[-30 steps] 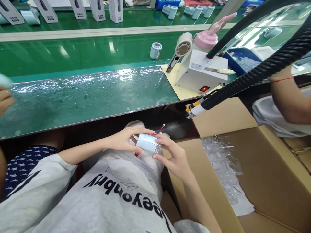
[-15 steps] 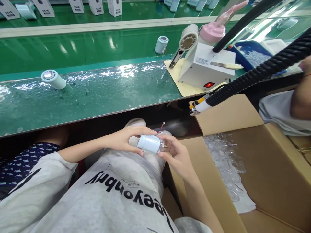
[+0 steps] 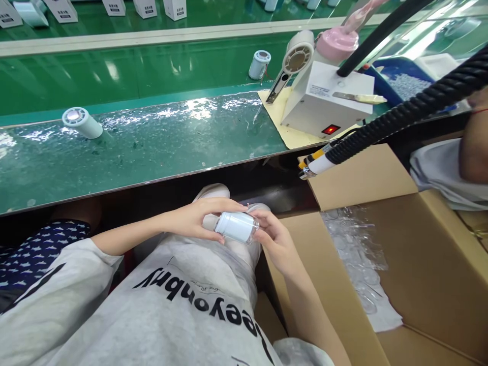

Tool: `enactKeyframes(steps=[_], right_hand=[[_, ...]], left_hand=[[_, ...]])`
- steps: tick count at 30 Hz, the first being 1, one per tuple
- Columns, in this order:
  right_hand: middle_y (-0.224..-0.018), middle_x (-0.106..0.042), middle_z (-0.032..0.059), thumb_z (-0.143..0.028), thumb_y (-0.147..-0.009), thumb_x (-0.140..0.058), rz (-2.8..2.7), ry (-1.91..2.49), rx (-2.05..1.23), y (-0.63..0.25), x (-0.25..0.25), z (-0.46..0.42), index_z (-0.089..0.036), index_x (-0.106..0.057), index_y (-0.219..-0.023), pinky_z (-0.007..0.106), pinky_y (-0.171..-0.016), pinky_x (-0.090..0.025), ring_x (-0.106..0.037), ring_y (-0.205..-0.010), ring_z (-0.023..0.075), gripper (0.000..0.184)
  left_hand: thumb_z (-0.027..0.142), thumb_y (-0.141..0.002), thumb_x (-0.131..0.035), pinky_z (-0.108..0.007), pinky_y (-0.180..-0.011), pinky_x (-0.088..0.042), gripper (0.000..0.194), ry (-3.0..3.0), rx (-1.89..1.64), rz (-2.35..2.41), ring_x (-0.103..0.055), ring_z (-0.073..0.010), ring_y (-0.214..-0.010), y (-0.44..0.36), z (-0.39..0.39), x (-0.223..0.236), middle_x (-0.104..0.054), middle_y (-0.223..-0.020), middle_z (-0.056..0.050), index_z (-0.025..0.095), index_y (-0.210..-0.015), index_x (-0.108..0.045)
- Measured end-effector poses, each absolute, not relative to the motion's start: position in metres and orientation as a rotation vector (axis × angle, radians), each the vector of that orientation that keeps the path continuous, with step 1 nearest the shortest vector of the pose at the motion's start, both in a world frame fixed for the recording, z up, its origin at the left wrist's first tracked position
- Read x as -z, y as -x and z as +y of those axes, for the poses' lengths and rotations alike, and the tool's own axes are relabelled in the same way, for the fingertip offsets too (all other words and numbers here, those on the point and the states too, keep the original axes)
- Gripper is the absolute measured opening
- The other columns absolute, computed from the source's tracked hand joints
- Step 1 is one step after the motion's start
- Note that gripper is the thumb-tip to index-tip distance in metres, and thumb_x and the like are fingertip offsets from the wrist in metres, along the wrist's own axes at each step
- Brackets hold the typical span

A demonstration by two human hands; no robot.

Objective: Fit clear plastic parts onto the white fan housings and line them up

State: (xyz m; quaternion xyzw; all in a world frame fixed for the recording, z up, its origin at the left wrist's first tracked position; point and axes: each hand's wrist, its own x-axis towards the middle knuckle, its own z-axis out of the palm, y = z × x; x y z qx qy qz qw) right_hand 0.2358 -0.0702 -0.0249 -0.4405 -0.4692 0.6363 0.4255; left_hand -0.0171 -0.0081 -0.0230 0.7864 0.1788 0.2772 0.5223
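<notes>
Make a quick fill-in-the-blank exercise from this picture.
1. The plastic cylinder held between the left hand and right hand is pale ____.
2. The rectangular switch on the white boxy metal unit glows ____.
3. Clear plastic pieces lie in the open brown box made of ____.

Missing words: blue, red, cardboard.

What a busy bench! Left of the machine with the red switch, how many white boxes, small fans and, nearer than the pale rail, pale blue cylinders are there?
Pale blue cylinders: 3 (one held by left hand and right hand)
White boxes: 5, cut off by the top edge
Small fans: 1
Total: 9
</notes>
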Motion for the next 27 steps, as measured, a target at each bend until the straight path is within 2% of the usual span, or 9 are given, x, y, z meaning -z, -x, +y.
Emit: enactKeyframes(steps=[4,8,13,18,22,27], right_hand=[[-0.082,-0.068,-0.0010,-0.070,-0.081,-0.080,-1.102,1.175,-1.684,-0.233,0.026,-0.069,-0.025,-0.066,-0.103,0.028,-0.055,-0.064,-0.069,-0.065,0.0158,0.052],[-0.073,-0.064,-0.0041,-0.078,-0.078,-0.076,-1.035,1.233,-1.772,-0.230,0.029,-0.068,-0.023,-0.061,-0.098,0.029,-0.048,-0.061,-0.066,-0.050,0.0145,0.061],[-0.063,-0.066,-0.0024,-0.085,-0.077,-0.068,-0.984,1.246,-1.878,-0.223,0.029,-0.066,-0.023,-0.056,-0.088,0.025,-0.039,-0.052,-0.064,-0.043,0.0158,0.065],[-0.056,-0.066,-0.0021,-0.092,-0.072,-0.065,-0.908,1.225,-2.010,-0.218,0.023,-0.065,-0.024,-0.053,-0.086,0.021,-0.033,-0.043,-0.058,-0.037,0.0139,0.071],[-0.053,-0.067,0.0008,-0.089,-0.077,-0.063,-0.888,1.212,-2.097,-0.216,0.020,-0.064,-0.022,-0.057,-0.087,0.021,-0.032,-0.039,-0.054,-0.034,0.0134,0.068],[-0.051,-0.065,0.0014,-0.091,-0.075,-0.061,-0.816,1.211,-2.207,-0.218,0.023,-0.065,-0.020,-0.063,-0.087,0.019,-0.030,-0.034,-0.052,-0.034,0.0124,0.072]], left_hand=[[0.036,-0.088,-0.085,-0.049,-0.120,-0.048,0.077,-1.913,-0.692,0.397,-0.060,-0.0313,-0.142,0.017,-0.009,0.024,-0.061,-0.155,-0.016,0.030,-0.157,-0.053],[0.036,-0.089,-0.084,-0.048,-0.119,-0.048,0.077,-1.912,-0.690,0.383,-0.061,-0.0308,-0.141,0.016,-0.009,0.025,-0.061,-0.155,-0.015,0.031,-0.158,-0.052],[0.037,-0.088,-0.085,-0.048,-0.121,-0.046,0.076,-1.860,-0.652,0.401,-0.059,-0.0312,-0.143,0.016,-0.009,0.026,-0.060,-0.156,-0.014,0.031,-0.157,-0.053],[0.037,-0.086,-0.087,-0.051,-0.122,-0.045,0.074,-1.799,-0.634,0.417,-0.058,-0.0327,-0.144,0.015,-0.010,0.025,-0.062,-0.154,-0.014,0.029,-0.153,-0.058],[0.034,-0.085,-0.087,-0.053,-0.124,-0.043,0.075,-1.797,-0.653,0.392,-0.057,-0.0332,-0.145,0.013,-0.010,0.026,-0.063,-0.154,-0.014,0.030,-0.153,-0.058],[0.028,-0.087,-0.086,-0.052,-0.122,-0.045,0.075,-1.840,-0.698,0.359,-0.057,-0.0322,-0.145,0.013,-0.011,0.029,-0.062,-0.155,-0.014,0.033,-0.155,-0.056]])
